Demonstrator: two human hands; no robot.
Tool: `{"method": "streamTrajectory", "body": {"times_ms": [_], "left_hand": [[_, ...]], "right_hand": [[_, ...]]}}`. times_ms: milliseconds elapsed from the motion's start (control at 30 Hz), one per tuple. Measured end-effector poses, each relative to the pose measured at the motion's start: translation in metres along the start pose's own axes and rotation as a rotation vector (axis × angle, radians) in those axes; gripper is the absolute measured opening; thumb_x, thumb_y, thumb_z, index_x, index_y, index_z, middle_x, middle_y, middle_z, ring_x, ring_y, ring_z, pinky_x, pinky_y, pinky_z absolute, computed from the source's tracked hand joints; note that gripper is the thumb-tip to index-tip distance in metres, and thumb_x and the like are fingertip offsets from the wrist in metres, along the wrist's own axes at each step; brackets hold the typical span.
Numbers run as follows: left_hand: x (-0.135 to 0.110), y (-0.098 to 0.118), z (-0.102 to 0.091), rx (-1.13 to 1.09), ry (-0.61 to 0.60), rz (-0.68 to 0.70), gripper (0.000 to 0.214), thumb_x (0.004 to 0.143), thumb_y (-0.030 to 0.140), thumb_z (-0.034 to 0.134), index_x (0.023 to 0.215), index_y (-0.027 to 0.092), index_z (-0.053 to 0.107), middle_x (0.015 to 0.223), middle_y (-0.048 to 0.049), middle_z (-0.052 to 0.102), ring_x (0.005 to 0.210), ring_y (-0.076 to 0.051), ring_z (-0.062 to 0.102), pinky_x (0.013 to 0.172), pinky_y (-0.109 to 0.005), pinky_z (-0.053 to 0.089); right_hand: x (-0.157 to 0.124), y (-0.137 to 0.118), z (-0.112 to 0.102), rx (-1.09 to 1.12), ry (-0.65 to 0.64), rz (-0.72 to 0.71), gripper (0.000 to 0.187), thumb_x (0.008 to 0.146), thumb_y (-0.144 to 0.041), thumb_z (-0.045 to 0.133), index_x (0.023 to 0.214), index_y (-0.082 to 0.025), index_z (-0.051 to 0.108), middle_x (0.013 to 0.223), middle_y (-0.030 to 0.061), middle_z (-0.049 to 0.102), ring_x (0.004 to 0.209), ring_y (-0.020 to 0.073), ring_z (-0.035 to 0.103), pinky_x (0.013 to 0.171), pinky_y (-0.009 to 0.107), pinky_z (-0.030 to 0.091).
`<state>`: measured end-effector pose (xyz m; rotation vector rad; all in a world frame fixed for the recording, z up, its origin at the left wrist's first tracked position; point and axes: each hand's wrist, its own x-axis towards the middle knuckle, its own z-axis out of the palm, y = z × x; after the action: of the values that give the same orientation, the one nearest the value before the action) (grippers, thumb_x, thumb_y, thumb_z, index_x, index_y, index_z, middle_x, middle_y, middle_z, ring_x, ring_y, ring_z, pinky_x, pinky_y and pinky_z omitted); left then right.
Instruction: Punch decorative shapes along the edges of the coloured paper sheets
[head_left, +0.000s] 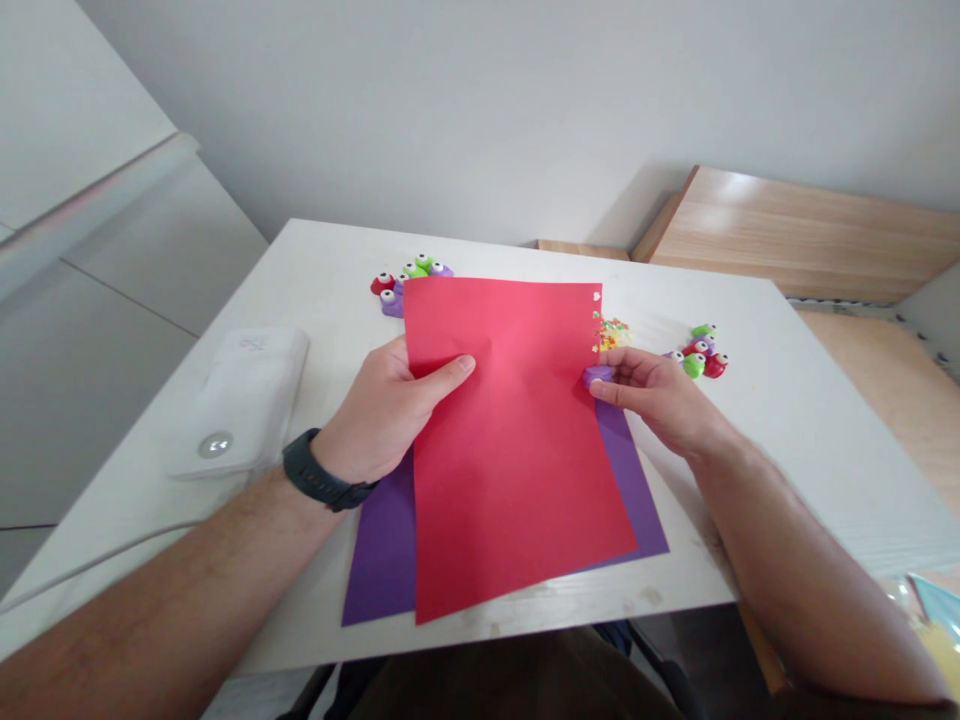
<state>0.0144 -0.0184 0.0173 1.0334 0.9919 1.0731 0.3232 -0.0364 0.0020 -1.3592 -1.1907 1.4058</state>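
My left hand grips the left edge of a red paper sheet, thumb on top, with a dark watch on the wrist. A purple sheet lies under the red one on the white table. My right hand pinches a small purple paper punch on the red sheet's right edge. Small shaped holes run along that edge above the punch, and colourful punched bits lie beside it.
Several small punches in red, green and purple sit in a group at the back and another at the right. A white pouch with a cable lies left. A wooden bench stands behind the table.
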Motion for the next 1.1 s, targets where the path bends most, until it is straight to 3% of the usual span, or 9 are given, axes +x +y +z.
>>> {"method": "streamTrajectory", "body": {"times_ms": [600,1100], "left_hand": [[0.0004,-0.0011,-0.0008,0.007,-0.053,0.025,0.05,0.088,0.045,0.089,0.129,0.02,0.077,0.139,-0.0129,0.076,0.127,-0.041,0.072,0.113,-0.06,0.057],[0.0005,-0.0014,-0.0013,0.003,-0.061,0.016,0.05,0.087,0.042,0.09,0.129,0.019,0.077,0.139,-0.0136,0.075,0.125,-0.04,0.073,0.111,-0.058,0.059]], "right_hand": [[-0.0004,-0.0018,0.0018,-0.029,0.002,-0.001,0.038,0.072,-0.036,0.099,0.102,-0.021,0.081,0.096,0.0035,0.081,0.083,0.0184,0.071,0.08,0.034,0.058],[-0.0002,-0.0014,0.002,-0.055,-0.008,-0.016,0.035,0.074,-0.036,0.097,0.1,-0.02,0.08,0.096,0.0041,0.081,0.085,0.0195,0.072,0.082,0.035,0.057]]}}
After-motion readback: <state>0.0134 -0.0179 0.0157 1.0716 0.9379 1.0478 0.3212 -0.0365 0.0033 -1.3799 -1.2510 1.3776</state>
